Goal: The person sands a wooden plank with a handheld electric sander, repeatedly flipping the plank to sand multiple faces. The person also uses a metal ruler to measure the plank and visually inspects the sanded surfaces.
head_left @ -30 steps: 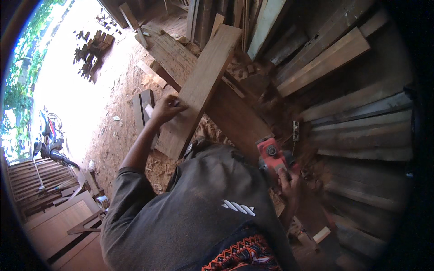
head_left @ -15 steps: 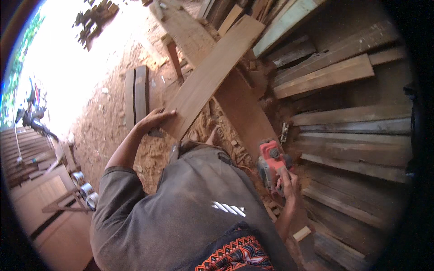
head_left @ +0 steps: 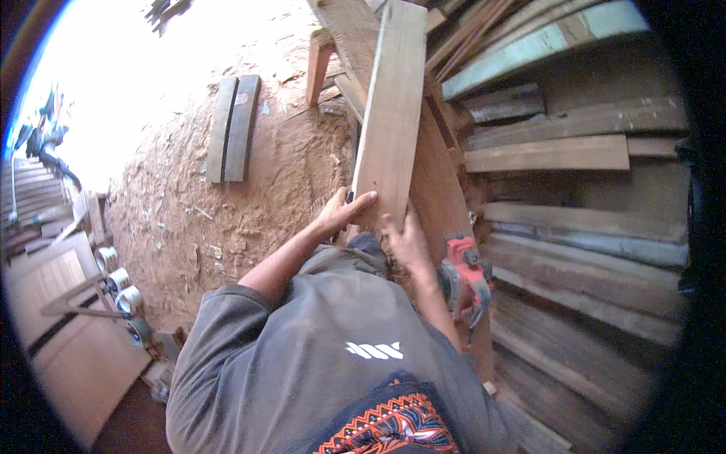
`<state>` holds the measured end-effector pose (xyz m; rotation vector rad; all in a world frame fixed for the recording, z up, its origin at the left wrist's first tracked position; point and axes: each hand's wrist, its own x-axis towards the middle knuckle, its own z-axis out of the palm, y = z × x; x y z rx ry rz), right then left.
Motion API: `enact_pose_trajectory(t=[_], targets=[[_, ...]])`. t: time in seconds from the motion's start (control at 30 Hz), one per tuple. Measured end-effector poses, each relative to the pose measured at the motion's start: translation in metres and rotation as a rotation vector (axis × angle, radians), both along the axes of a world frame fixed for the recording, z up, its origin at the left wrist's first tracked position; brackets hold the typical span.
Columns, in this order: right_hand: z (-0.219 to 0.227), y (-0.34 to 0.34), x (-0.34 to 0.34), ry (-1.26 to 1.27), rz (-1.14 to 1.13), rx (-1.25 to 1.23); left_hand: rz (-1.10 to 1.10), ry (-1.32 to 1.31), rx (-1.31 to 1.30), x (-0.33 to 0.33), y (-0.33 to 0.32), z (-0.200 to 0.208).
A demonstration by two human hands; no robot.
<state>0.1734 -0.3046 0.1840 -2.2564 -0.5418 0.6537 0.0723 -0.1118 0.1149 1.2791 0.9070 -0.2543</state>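
Note:
A long wooden board point(head_left: 389, 113) runs away from me, its near end just in front of my body. My left hand point(head_left: 344, 214) grips this end at the left edge, thumb over the top and the other fingers partly hidden. My right hand point(head_left: 410, 246) is at the right side of the same end, somewhat blurred, with thumb and fingers apart. Whether it touches the board is hard to make out. Beside my right forearm a red and grey electric planer point(head_left: 467, 278) rests on the brown plank bench point(head_left: 446, 189), with no hand on it.
Stacked planks point(head_left: 575, 227) fill the right side. Two dark boards point(head_left: 233, 129) lie on the dirt floor point(head_left: 170, 219) at the left. A wooden leg point(head_left: 319, 64) stands under the bench's far part. White rolls or cans point(head_left: 119, 280) sit beside panels point(head_left: 91, 356) at the lower left.
My right hand has let go of the planer and come to the board's near end. The board has swung more upright in view, with my left hand still on it.

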Motion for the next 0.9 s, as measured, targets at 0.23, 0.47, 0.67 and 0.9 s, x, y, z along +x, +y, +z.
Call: enact_pose_trajectory(t=[0.23,0.47,0.67,0.9], targets=[[-0.047,-0.017,-0.022,0.498,0.286,0.159,0.205,-0.018,0.055,-0.067,-0.037,-0.017],[-0.014,-0.024,0.047,0.693,0.257,0.117,0.344,-0.077,-0.014,-0.027,-0.086,0.001],[0.072,0.009,0.103,0.283,0.318,0.381,0.345,-0.426,0.187,0.014,-0.038,0.11],[0.176,0.082,0.151,0.191,0.335,0.855,0.329,-0.785,0.312,0.07,0.027,0.251]])
